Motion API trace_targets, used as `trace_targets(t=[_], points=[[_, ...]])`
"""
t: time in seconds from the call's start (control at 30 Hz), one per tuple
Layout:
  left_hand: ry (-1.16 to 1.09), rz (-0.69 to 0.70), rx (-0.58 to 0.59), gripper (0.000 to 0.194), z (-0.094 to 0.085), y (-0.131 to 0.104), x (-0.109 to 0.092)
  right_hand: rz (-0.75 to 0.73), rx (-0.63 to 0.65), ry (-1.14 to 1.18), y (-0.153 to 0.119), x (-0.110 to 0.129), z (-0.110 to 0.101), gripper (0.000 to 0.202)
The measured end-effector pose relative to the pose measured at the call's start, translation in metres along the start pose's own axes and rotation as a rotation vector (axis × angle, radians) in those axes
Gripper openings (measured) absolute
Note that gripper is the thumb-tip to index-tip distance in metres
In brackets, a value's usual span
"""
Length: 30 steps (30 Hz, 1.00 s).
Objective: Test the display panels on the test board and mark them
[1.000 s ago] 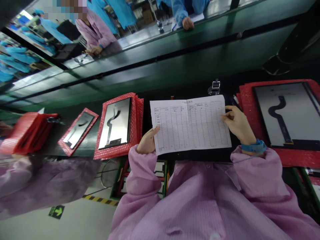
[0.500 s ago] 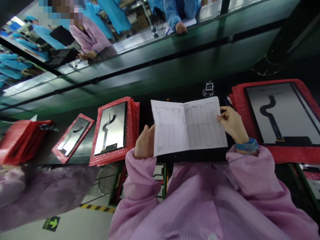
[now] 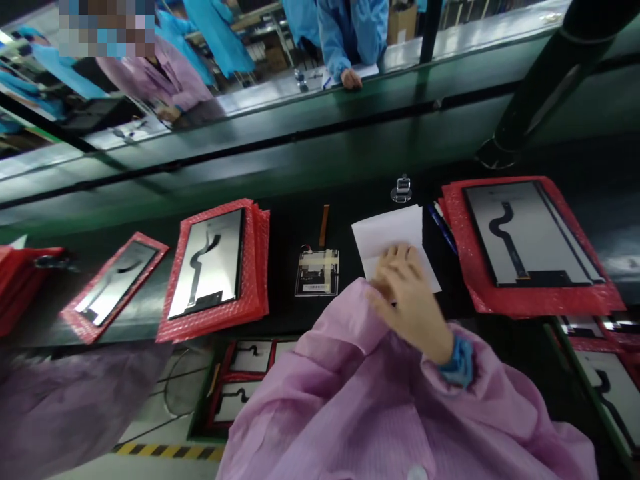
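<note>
A folded sheet of white paper (image 3: 387, 230) lies on the dark bench in front of me, blank side up. My right hand (image 3: 413, 307) rests over its lower part, fingers stretched out and slightly blurred. Beneath it, my left hand (image 3: 381, 285) is mostly covered by the right hand and the pink sleeve, so its fingers do not show. To the left of the paper is a small circuit board (image 3: 317, 272) with tape strips, and an orange-brown flex cable (image 3: 325, 225) extends above it. Pens (image 3: 444, 230) lie right of the paper.
Display panels on red bubble wrap lie at left (image 3: 213, 267) and right (image 3: 533, 233), with a smaller panel (image 3: 117, 280) farther left. A clear stand (image 3: 401, 189) is behind the paper. Green-edged trays of panels sit below the bench. People work across the bench.
The printed sheet, held open between both hands before, is now folded and down on the bench. Both hands have come together over it, uncovering the circuit board and flex cable.
</note>
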<state>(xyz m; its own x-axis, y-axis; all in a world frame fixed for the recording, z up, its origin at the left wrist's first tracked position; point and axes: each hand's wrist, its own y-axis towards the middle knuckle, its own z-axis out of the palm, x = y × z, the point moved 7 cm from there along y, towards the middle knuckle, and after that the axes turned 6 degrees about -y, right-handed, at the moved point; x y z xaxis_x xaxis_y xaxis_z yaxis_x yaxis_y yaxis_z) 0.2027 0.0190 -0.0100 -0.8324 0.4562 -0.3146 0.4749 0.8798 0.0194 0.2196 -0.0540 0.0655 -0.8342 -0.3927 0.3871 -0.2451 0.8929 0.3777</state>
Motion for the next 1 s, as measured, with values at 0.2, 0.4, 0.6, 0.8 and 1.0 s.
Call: trace_targets(t=[0.2, 0.4, 0.6, 0.8, 1.0], points=[[0.058, -0.035, 0.059, 0.035, -0.001, -0.001, 0.001, 0.047, 0.059, -0.149, -0.007, 0.037, 0.040, 0.021], [0.122, 0.078, -0.022, 0.044, 0.001, -0.006, 0.001, -0.263, -0.078, -0.177, -0.034, 0.092, 0.044, 0.021], [0.143, 0.068, -0.008, 0.044, -0.001, -0.006, -0.001, -0.097, -0.122, -0.171, -0.062, 0.089, 0.031, 0.010], [0.117, 0.055, 0.015, 0.042, -0.004, -0.005, -0.004, 0.114, -0.069, -0.161, -0.064, 0.066, 0.024, 0.015], [0.117, 0.050, 0.024, 0.041, -0.004, -0.005, -0.003, 0.086, -0.148, -0.122, -0.065, 0.066, 0.020, 0.018]])
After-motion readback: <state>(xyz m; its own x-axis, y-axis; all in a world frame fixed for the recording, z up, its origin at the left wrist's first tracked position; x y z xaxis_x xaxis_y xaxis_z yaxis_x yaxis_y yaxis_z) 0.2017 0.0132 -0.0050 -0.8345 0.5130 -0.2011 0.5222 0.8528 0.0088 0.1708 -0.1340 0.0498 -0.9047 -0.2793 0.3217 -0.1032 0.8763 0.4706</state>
